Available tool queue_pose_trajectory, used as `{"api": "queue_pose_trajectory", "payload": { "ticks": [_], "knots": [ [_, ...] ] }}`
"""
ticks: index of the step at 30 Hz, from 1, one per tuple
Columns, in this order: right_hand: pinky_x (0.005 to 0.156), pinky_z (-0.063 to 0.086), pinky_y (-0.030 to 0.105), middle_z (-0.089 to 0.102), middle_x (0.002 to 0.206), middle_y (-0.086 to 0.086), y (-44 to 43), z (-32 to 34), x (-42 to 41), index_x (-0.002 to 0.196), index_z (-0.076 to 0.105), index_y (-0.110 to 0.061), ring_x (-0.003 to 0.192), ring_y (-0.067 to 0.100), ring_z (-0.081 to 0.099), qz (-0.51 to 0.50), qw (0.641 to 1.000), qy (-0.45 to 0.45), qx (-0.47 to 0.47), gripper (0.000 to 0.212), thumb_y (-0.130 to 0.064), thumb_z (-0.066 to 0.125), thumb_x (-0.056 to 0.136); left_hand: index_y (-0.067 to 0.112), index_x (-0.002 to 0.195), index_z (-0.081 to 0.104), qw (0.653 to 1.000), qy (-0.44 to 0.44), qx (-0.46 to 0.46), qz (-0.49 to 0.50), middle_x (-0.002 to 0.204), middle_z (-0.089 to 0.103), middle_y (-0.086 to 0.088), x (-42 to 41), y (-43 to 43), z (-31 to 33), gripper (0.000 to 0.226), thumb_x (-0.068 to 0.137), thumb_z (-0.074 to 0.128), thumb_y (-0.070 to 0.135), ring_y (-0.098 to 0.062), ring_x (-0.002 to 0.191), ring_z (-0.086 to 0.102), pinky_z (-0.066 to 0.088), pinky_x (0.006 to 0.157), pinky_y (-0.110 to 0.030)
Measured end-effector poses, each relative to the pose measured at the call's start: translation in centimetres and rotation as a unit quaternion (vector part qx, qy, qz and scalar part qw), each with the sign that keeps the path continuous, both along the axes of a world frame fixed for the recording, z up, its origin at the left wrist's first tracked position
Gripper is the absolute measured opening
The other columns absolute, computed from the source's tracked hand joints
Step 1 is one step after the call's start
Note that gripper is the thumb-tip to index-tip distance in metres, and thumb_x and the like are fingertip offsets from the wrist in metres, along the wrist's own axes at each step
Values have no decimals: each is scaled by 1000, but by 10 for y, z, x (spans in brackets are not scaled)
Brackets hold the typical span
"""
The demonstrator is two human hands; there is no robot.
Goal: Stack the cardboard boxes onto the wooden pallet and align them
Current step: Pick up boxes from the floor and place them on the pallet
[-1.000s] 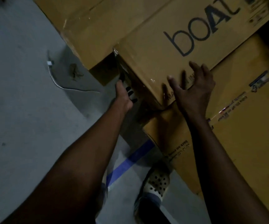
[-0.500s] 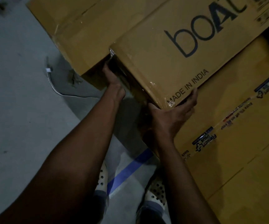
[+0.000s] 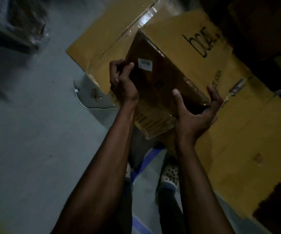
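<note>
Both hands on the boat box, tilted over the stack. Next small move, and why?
Probably slide the left hand down under the boat box. The box is tilted above the larger boxes; the right hand cups its lower corner from beneath, but the left only grips a side edge near the white label. No pallet is in view.

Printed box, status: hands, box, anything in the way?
Left hand grips the box edge; right hand cups its near corner. Tilted, raised over larger cartons. Pallet not in view.
</note>
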State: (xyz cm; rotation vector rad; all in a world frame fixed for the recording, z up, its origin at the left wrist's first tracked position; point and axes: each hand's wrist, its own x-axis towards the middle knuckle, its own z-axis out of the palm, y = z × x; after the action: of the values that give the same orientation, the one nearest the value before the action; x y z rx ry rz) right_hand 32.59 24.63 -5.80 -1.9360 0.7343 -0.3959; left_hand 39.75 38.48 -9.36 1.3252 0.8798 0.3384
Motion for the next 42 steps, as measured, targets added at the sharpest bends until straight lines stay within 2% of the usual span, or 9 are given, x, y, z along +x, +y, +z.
{"api": "queue_pose_trajectory", "payload": {
  "ticks": [3,5,8,19,26,31,33,37,42],
  "knots": [
    [104,44,41,59,129,-17,-15,74,11,127,54,-31,120,13,56,-45,999,8,26,76,-59,87,64,20,91,59,996,-14,62,-64,91,65,4,-4,-9,89,27,70,70,7,2,80,62,50,67,-18],
    [97,48,35,60,128,-13,-27,123,10,126,52,-37,120,22,55,-57,996,28,65,77,-62,86,61,31,90,60,990,-27,103,-93,95,67,4,-10,-13,146,34,63,71,14,-12,93,65,56,81,-38],
    [92,53,46,58,123,-10,-46,196,-4,123,47,-47,117,26,56,-57,993,40,93,78,-69,83,58,44,90,57,971,-53,198,-121,94,66,13,-25,-26,222,35,61,71,30,-26,99,63,51,87,-56],
    [94,52,47,58,124,1,-133,377,-130,122,34,-42,112,29,56,-168,966,137,141,80,-72,79,63,15,106,63,890,-65,341,-296,91,62,1,-97,-137,420,41,69,69,33,-20,91,55,48,88,-45],
    [84,48,37,48,120,3,-220,363,-228,128,35,-24,107,26,52,-254,905,223,259,72,-55,77,79,24,125,59,714,-1,354,-603,123,63,-8,-122,-254,394,50,77,69,34,-28,115,58,46,101,-48],
    [101,47,46,48,140,8,-278,328,-263,140,31,-22,123,31,50,-232,883,325,245,104,-76,73,62,37,155,33,536,-3,451,-714,166,27,0,-153,-299,355,75,89,67,49,-27,155,14,2,123,-55],
    [109,40,51,36,152,11,-304,331,-257,142,30,-25,136,37,38,-175,884,398,172,112,-73,77,53,36,161,14,541,44,467,-698,171,2,-1,-165,-302,349,103,80,71,64,-29,157,-6,-9,120,-64],
    [120,26,50,21,163,11,-343,336,-232,157,16,-18,150,34,22,-126,900,387,159,120,-44,90,66,32,155,-25,715,235,331,-570,165,-28,-13,-186,-288,334,163,45,89,70,-39,151,-25,-14,114,-71],
    [112,39,53,40,156,8,-364,331,-204,158,21,-25,139,33,43,-131,925,285,213,112,-47,87,70,31,157,4,690,264,329,-588,162,21,-7,-166,-279,326,153,38,94,63,-38,148,21,21,117,-64]
  ]
}}
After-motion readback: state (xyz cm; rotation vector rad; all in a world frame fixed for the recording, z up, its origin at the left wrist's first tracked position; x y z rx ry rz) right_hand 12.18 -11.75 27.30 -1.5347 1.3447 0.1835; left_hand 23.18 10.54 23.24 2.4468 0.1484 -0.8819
